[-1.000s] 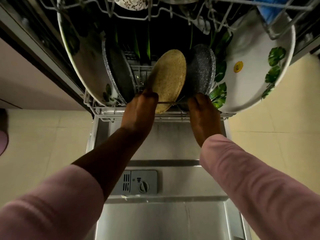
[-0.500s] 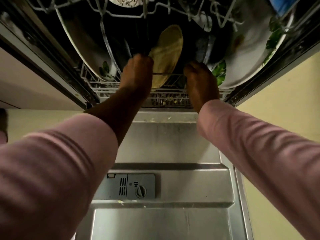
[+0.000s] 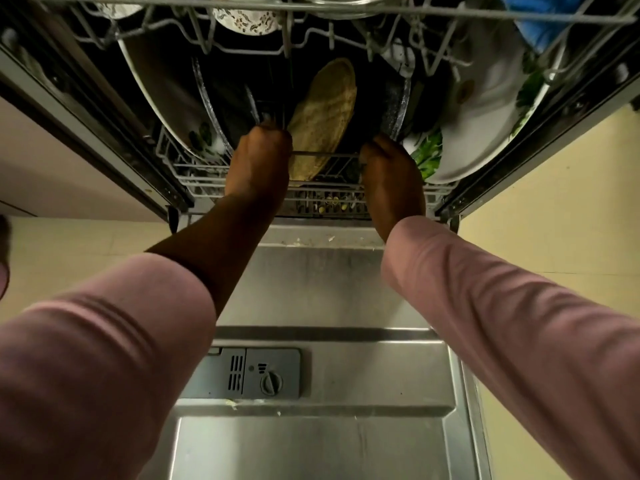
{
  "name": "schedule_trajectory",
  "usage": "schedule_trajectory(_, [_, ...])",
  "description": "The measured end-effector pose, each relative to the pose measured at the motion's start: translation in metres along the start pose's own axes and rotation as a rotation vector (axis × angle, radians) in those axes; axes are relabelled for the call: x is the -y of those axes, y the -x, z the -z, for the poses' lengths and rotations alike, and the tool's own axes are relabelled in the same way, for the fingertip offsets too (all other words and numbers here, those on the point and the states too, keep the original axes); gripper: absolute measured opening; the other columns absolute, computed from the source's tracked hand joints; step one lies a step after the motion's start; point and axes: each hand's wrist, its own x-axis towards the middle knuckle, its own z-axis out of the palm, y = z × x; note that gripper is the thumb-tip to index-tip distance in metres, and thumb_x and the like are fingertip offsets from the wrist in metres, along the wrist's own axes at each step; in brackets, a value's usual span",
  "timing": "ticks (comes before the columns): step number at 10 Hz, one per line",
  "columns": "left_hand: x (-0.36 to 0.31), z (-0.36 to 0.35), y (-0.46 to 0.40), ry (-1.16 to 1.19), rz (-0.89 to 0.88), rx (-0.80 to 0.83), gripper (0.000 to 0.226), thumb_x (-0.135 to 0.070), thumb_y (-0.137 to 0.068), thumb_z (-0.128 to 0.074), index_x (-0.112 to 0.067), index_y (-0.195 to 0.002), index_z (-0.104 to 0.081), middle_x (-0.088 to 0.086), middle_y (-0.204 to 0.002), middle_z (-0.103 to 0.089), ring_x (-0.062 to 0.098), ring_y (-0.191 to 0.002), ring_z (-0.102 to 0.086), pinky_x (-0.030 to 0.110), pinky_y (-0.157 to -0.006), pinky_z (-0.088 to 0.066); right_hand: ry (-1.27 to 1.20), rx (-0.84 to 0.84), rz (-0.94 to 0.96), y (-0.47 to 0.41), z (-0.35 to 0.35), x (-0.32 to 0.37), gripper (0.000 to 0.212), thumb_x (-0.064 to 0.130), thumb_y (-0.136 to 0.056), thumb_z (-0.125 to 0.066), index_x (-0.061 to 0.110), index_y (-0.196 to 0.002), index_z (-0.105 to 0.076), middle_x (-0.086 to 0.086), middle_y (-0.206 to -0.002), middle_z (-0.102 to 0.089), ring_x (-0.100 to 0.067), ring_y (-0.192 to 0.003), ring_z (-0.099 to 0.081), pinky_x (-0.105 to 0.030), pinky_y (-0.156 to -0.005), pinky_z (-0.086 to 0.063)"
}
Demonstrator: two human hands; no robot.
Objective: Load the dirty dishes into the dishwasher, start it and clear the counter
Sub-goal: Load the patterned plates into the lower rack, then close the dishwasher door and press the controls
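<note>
Above the lowered steel dishwasher door (image 3: pixel 311 289), left hand (image 3: pixel 258 168) and right hand (image 3: pixel 391 178) grip the loaded white wire lower rack's (image 3: pixel 194 181) front edge, sliding it home; closing the door likely follows.

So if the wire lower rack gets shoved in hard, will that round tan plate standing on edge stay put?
Probably it rattles. The round tan plate stands tilted on edge in the wire lower rack, so a jolt could tip it toward the dark speckled pan. It looks rigid, likely chippable. Both hands, left hand and right hand, grip the front bar.
</note>
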Motion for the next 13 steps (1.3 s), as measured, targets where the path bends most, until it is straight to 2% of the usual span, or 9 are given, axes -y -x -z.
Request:
schedule_trajectory(1, [-0.002,0.007,0.023,0.106,0.023,-0.020,0.024,-0.009,-0.097,-0.053,-0.007,-0.120,-0.059,0.009,-0.106,-0.060,0.021,-0.087,-0.061,0.019,-0.062,-0.048,0.213,-0.028,0.062,0.011,-0.001,-0.004,0.024,0.003,-0.089,-0.049,0.003,-0.111,-0.059,-0.017,-0.119,-0.056,-0.034,-0.107,-0.054,-0.037,-0.083,-0.048])
schedule_trajectory(2, [0.001,0.008,0.055,0.028,-0.058,-0.031,0.050,-0.004,-0.091,-0.058,-0.011,-0.139,-0.045,0.012,-0.126,-0.051,0.025,-0.101,-0.056,0.026,-0.073,-0.051,0.254,-0.036,0.096,0.040,0.000,-0.007,0.033,-0.006,-0.081,-0.059,0.003,-0.113,-0.059,-0.016,-0.118,-0.057,-0.033,-0.104,-0.056,-0.036,-0.078,-0.052])
schedule_trajectory(3, [0.002,0.006,0.098,0.006,-0.038,-0.030,0.053,-0.002,-0.091,-0.060,-0.011,-0.141,-0.046,0.015,-0.134,-0.048,0.031,-0.107,-0.056,0.036,-0.075,-0.053,0.274,0.008,0.096,0.074,-0.002,-0.010,0.039,-0.006,-0.079,-0.065,0.004,-0.116,-0.059,-0.015,-0.120,-0.057,-0.032,-0.106,-0.057,-0.037,-0.081,-0.054])
schedule_trajectory(5, [0.013,-0.009,0.181,0.035,-0.037,0.185,0.048,-0.002,-0.082,-0.069,-0.008,-0.128,-0.058,0.015,-0.124,-0.053,0.030,-0.099,-0.059,0.037,-0.070,-0.057,0.307,0.133,0.106,0.145,0.006,-0.006,0.041,-0.006,-0.065,-0.076,0.007,-0.102,-0.063,-0.011,-0.104,-0.061,-0.028,-0.091,-0.061,-0.032,-0.066,-0.056])
schedule_trajectory(6, [0.016,-0.003,0.214,0.028,-0.075,0.246,0.050,-0.001,-0.073,-0.078,-0.006,-0.120,-0.063,0.016,-0.116,-0.059,0.028,-0.087,-0.063,0.032,-0.059,-0.056,0.261,0.163,0.044,0.167,0.013,-0.001,0.035,-0.004,-0.076,-0.068,0.005,-0.109,-0.061,-0.015,-0.109,-0.060,-0.032,-0.097,-0.059,-0.039,-0.074,-0.055])
schedule_trajectory(7, [0.019,0.005,0.244,-0.008,-0.093,0.293,0.054,0.002,-0.057,-0.087,-0.004,-0.108,-0.069,0.015,-0.104,-0.064,0.026,-0.077,-0.065,0.030,-0.051,-0.056,0.340,0.231,0.098,0.192,0.019,0.003,0.043,-0.003,-0.075,-0.068,0.010,-0.115,-0.057,-0.009,-0.116,-0.055,-0.025,-0.102,-0.055,-0.035,-0.080,-0.054])
schedule_trajectory(9, [0.022,0.020,0.304,0.027,-0.051,0.291,0.039,0.000,-0.068,-0.081,-0.005,-0.105,-0.070,0.014,-0.102,-0.065,0.031,-0.079,-0.065,0.033,-0.056,-0.053,0.338,0.175,0.086,0.260,0.023,0.017,0.038,0.000,-0.067,-0.077,0.008,-0.102,-0.065,-0.010,-0.103,-0.061,-0.026,-0.088,-0.061,-0.033,-0.064,-0.055])
schedule_trajectory(11, [0.026,0.031,0.407,0.019,-0.100,0.348,0.036,-0.005,-0.066,-0.084,-0.010,-0.099,-0.071,0.008,-0.099,-0.064,0.029,-0.079,-0.065,0.036,-0.049,-0.052,0.250,0.209,0.057,0.397,0.022,0.046,0.036,0.011,-0.076,-0.074,0.009,-0.110,-0.061,-0.010,-0.110,-0.059,-0.028,-0.097,-0.059,-0.038,-0.078,-0.055])
schedule_trajectory(13, [0.028,0.023,0.495,0.027,-0.133,0.425,0.043,-0.015,-0.065,-0.087,-0.008,-0.103,-0.070,0.011,-0.101,-0.066,0.028,-0.082,-0.065,0.036,-0.059,-0.055,0.257,0.319,0.098,0.500,0.010,0.060,0.055,0.028,-0.073,-0.080,0.013,-0.119,-0.053,-0.009,-0.119,-0.055,-0.024,-0.104,-0.052,-0.032,-0.085,-0.053])
